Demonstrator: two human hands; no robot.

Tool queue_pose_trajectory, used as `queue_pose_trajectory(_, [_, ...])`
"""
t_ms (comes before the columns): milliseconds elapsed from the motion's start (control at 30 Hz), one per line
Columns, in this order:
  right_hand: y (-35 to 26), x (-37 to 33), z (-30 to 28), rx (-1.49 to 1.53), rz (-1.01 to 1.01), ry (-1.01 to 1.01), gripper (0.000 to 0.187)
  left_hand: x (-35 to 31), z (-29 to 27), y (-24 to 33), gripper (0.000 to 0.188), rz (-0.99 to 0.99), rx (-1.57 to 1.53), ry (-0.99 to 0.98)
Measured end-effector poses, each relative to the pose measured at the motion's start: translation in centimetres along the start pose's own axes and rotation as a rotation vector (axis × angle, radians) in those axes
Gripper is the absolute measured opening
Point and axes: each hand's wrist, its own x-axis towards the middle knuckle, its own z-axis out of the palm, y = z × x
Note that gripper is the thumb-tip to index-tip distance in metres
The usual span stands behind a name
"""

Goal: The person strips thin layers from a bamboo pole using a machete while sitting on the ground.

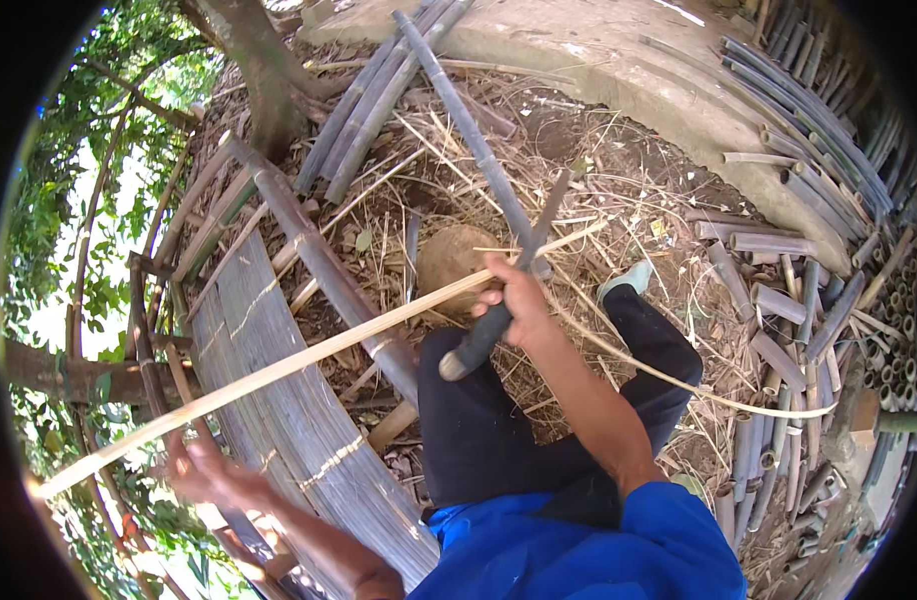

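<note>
My right hand (519, 305) is closed around the dark wrapped handle (484, 338) of a machete, whose blade (547, 215) points up and away from me. A long pale bamboo strip (309, 357) slants from the lower left up to the right, crossing at my right hand and the base of the blade. A thinner strip (669, 372) curves away to the right from near that crossing. Just below the long strip's left part, my left hand (207, 472) looks loosely open and apart from it, slightly blurred. Behind the knife stands a round wooden block (454, 262), partly covered by the strip.
A dark bamboo pole (319, 260) and a slatted bamboo bench (269, 350) lie to my left. Another pole (469, 130) reaches from the far side toward the block. Cut bamboo pieces (774, 243) are heaped at right, below a concrete ledge (619, 85). Shavings litter the ground.
</note>
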Motion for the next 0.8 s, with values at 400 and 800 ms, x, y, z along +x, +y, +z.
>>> queue_pose_trajectory(400, [4.3,-8.5,-5.0,-1.388,-0.698,-0.458,0.035,2.6,5.3,8.7,0.064,0.068,-1.045,0.083])
queue_pose_trajectory(800, [2.7,-8.7,-8.6,-1.658,-0.541,-0.347,0.054,-4.4,13.5,6.2,0.070,-0.022,-0.928,0.048])
